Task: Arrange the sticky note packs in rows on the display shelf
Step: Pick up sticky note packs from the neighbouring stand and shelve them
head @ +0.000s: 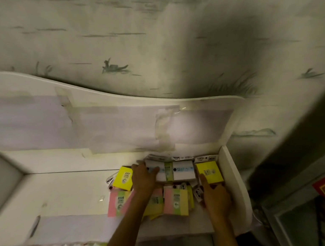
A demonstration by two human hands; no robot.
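Several sticky note packs sit bunched at the right end of the white shelf [50, 193]: going left to right, a yellow pack [122, 178], a pink-and-yellow pack [118, 203] in front of it, a white banded pack [175, 170] at the back, another pink-and-yellow pack [176, 202] in front, and a second yellow pack [209, 171] beside the shelf's side wall. The left hand [144, 177] grips the white banded pack's left end. The right hand [215, 196] touches the second yellow pack with its index finger extended, its other fingers curled around nothing visible.
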